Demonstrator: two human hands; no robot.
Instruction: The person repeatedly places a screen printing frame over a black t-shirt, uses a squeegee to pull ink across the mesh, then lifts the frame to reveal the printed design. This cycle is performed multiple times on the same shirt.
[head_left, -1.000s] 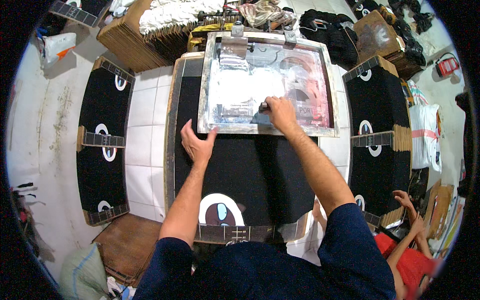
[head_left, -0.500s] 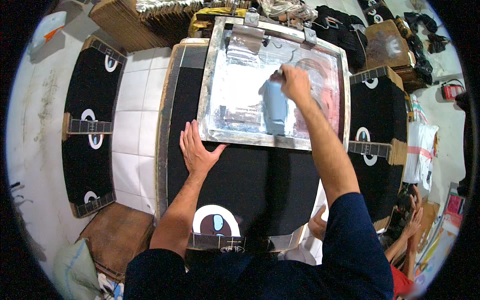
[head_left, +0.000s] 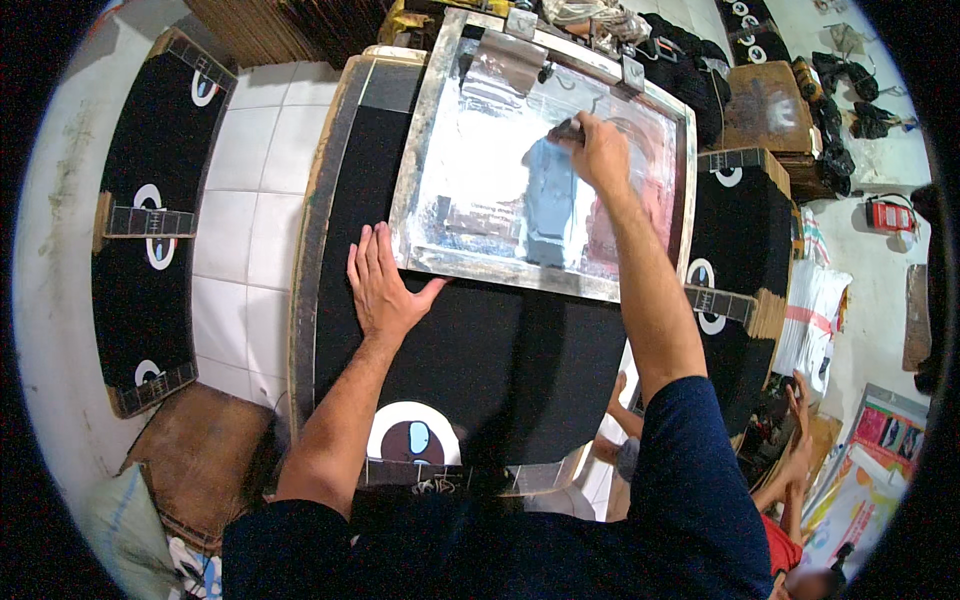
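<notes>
A screen-printing frame (head_left: 520, 283) with a pale metal-like border lies over black fabric (head_left: 480, 350) spread on a board. Light blue ink (head_left: 551, 200) and a reddish patch show on its shiny mesh. My right hand (head_left: 602, 158) is closed around a small dark squeegee (head_left: 567, 131) near the upper end of the blue ink; most of its blade is hidden. Fingers spread, my left hand (head_left: 383, 288) rests on the fabric beside the frame's near left corner. Close to me, a printed white, brown and blue eye (head_left: 416, 433) shows on the fabric.
Boards with black fabric and eye prints stand at left (head_left: 150, 300) and right (head_left: 735, 230). Two hinge clamps (head_left: 521, 22) hold the frame's far edge. Brown boards (head_left: 205, 460) lie at lower left. Another person's arms (head_left: 790, 465) show at lower right.
The whole view has shifted and turned slightly. My right hand still grips the squeegee near the top of the blue ink; the left hand stays by the frame's corner.
</notes>
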